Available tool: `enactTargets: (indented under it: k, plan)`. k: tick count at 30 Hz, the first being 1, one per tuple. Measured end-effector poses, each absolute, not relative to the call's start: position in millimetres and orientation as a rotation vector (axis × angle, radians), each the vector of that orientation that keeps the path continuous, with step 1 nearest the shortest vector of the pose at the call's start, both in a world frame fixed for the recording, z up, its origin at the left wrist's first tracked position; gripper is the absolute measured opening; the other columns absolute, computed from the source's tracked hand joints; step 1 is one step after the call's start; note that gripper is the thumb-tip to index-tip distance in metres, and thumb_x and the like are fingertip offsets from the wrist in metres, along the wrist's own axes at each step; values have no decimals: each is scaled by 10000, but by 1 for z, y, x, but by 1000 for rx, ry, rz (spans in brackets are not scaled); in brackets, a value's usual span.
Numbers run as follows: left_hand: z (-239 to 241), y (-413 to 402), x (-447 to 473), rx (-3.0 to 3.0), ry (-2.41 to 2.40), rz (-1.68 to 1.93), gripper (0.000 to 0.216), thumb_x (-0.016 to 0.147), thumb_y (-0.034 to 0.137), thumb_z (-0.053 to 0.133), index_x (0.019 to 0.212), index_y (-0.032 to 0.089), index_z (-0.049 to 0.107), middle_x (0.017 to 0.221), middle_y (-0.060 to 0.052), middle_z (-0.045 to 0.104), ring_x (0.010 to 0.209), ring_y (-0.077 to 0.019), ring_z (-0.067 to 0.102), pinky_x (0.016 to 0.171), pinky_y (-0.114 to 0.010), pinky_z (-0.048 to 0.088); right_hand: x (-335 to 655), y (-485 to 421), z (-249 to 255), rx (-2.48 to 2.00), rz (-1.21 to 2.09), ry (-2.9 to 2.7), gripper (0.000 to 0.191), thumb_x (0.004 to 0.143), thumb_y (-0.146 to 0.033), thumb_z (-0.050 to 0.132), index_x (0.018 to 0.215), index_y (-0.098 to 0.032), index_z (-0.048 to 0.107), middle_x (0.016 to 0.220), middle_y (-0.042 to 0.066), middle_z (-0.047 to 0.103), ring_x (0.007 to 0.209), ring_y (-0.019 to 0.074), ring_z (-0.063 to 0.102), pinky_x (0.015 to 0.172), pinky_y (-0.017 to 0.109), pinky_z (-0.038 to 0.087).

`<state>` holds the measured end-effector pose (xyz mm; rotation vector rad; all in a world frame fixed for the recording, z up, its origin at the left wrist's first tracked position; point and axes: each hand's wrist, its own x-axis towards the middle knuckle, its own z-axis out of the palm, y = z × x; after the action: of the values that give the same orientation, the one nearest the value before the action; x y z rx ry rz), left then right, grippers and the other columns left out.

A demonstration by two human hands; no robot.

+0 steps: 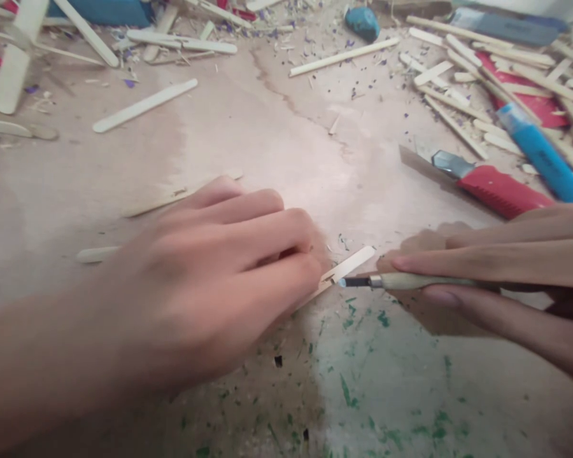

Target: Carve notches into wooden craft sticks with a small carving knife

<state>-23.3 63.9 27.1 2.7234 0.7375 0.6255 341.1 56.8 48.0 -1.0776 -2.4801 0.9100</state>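
Observation:
My left hand (229,267) is closed over a flat wooden craft stick (356,261), pinning it to the board. The stick's rounded end sticks out past my fingers, with a small cut in its edge; its other part is hidden under the hand. Between the thumb and fingers of my right hand (516,273) lies a carving chisel (410,280) with a pale wooden handle. Its short metal tip meets the stick's edge near the cut. Another craft stick (157,203) lies partly behind my left hand, and one more stick end (95,255) shows beside the wrist.
A red utility knife (503,191) with its blade out lies near my right hand, beside a blue marker-like tube (544,152). Loose sticks and shavings are heaped at the back right and back left. A blue lump (362,24) sits at the back. Green paint flecks mark the wooden board (372,394).

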Motion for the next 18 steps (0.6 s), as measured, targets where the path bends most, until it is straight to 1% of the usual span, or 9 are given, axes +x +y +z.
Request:
enactTargets:
  k: [4, 6, 8, 10, 11, 13, 15, 17, 18]
  plan:
    - [25, 64, -26, 2762, 759, 621, 200, 1289, 139, 609, 1161, 241, 723, 1225, 36, 879, 1060, -191, 785, 969, -394, 552, 341, 57, 49, -1051, 927, -2489, 429, 1180, -321, 799, 1571, -486, 864, 1341, -66, 953, 931, 226, 937, 736, 315, 767]
    - [24, 63, -25, 2767, 821, 682, 218, 1295, 173, 613, 1130, 247, 735, 1137, 62, 860, 1009, -173, 779, 939, -386, 565, 340, 57, 50, -1053, 931, -2480, 405, 1191, -318, 789, 1550, -487, 870, 1346, -72, 952, 931, 208, 934, 732, 297, 757]
    - [23, 63, -23, 2751, 904, 749, 250, 1281, 181, 659, 1059, 249, 751, 1026, 76, 831, 934, -159, 765, 892, -379, 579, 340, 58, 50, -1030, 948, -2483, 420, 1198, -299, 772, 1567, -480, 860, 1362, -68, 949, 932, 197, 934, 722, 285, 749]
    - [24, 62, -21, 2735, 918, 784, 269, 1274, 178, 683, 1025, 245, 759, 1003, 67, 830, 917, -161, 765, 878, -383, 588, 340, 58, 49, -1015, 964, -2485, 454, 1190, -277, 769, 1589, -478, 848, 1368, -69, 947, 939, 203, 939, 720, 289, 754]
    - [25, 61, -21, 2735, 886, 779, 270, 1284, 181, 665, 1039, 242, 763, 1037, 59, 846, 946, -166, 778, 891, -389, 591, 341, 59, 48, -1014, 968, -2485, 469, 1180, -278, 778, 1598, -479, 845, 1367, -71, 947, 948, 212, 942, 724, 296, 760]
    - [27, 59, -21, 2761, 801, 714, 312, 1314, 187, 572, 1074, 239, 764, 1126, 42, 873, 1055, -184, 807, 954, -406, 596, 341, 59, 48, -1014, 968, -2485, 485, 1161, -282, 804, 1600, -483, 845, 1355, -73, 949, 967, 227, 948, 738, 307, 769]
    - [29, 57, -22, 2791, 734, 618, 374, 1311, 146, 492, 1077, 244, 767, 1175, 29, 887, 1151, -202, 818, 1012, -420, 593, 341, 60, 47, -1010, 966, -2485, 490, 1157, -277, 815, 1602, -481, 846, 1332, -67, 952, 960, 226, 946, 741, 304, 769]
    - [31, 57, -24, 2794, 727, 591, 389, 1294, 137, 494, 1041, 257, 763, 1168, 21, 891, 1173, -216, 824, 1031, -421, 596, 340, 60, 48, -1005, 973, -2490, 486, 1165, -266, 805, 1602, -476, 846, 1323, -56, 955, 938, 222, 942, 727, 302, 765]
    - [31, 58, -24, 2781, 730, 598, 359, 1279, 143, 541, 1020, 261, 760, 1157, 24, 891, 1151, -216, 829, 1019, -414, 602, 340, 60, 48, -1025, 967, -2479, 471, 1169, -268, 798, 1585, -482, 855, 1316, -56, 956, 929, 224, 940, 718, 309, 765]
